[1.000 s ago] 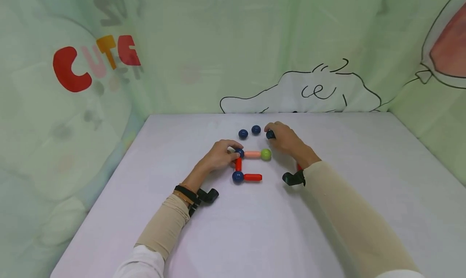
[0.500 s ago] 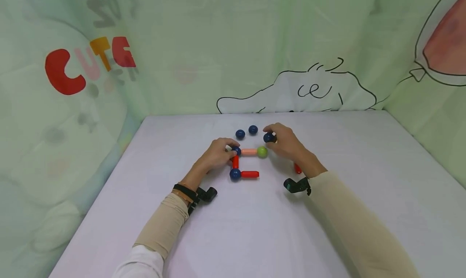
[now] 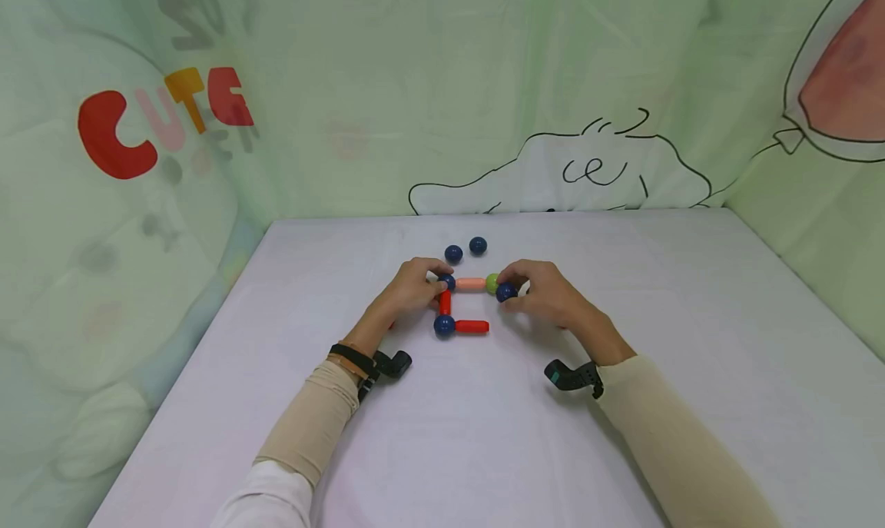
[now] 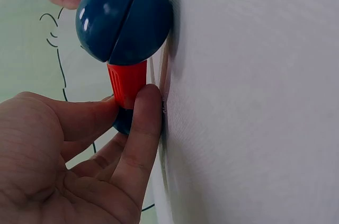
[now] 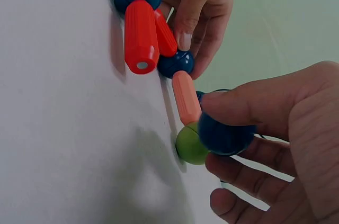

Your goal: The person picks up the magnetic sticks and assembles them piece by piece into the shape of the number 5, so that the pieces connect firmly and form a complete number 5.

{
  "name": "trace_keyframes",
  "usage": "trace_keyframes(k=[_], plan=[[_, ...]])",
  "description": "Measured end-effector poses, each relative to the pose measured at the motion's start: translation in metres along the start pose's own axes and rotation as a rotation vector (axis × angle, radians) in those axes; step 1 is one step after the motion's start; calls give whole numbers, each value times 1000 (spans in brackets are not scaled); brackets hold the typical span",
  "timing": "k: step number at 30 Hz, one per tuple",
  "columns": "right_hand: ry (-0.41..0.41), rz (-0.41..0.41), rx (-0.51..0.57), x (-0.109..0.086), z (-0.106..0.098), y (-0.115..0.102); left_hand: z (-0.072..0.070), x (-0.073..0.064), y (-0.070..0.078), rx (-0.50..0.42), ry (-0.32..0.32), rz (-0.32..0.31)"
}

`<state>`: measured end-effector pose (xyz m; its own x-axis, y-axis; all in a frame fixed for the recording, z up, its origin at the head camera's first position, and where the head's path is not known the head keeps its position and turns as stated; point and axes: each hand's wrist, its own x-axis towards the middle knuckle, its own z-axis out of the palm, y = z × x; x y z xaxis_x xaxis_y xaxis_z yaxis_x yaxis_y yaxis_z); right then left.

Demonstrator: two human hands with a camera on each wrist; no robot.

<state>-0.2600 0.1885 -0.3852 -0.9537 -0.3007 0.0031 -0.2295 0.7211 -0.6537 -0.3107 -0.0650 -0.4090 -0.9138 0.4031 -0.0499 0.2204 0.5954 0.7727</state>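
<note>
My left hand (image 3: pixel 411 286) pinches the far-left blue ball (image 5: pixel 176 64) of a joined ball-and-rod shape on the table. A pink rod (image 3: pixel 471 283) runs right from that ball to a green ball (image 3: pixel 492 283). Toward me, a red rod (image 3: pixel 445 303) links it to another blue ball (image 3: pixel 445 325). From there a second red rod (image 3: pixel 473 326) points right, its free end showing a silvery tip in the right wrist view. Between thumb and fingers, my right hand (image 3: pixel 549 290) holds a separate blue ball (image 3: pixel 507 292), which overlaps the green ball in the right wrist view.
Two loose blue balls, one (image 3: pixel 453 254) left of the other (image 3: pixel 478 245), lie beyond the shape. Small red bits show beside both forearms, mostly hidden. Black cameras hang at the left wrist (image 3: pixel 394 364) and right wrist (image 3: pixel 568 374). A printed curtain (image 3: pixel 346 128) rises behind the table.
My right hand has brought its blue ball toward me, from beyond the green ball to right beside it. The left hand keeps its hold on the corner ball.
</note>
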Motion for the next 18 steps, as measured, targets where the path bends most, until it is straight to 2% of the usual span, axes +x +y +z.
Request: trace_keyframes(k=[7, 12, 18], plan=[[-87, 7, -15, -5, 0, -2, 2, 6, 4, -16, 3, 12], [-156, 37, -9, -8, 0, -2, 4, 6, 5, -25, 17, -8], [-196, 24, 8, -9, 2, -3, 5, 5, 5, -28, 21, -27]])
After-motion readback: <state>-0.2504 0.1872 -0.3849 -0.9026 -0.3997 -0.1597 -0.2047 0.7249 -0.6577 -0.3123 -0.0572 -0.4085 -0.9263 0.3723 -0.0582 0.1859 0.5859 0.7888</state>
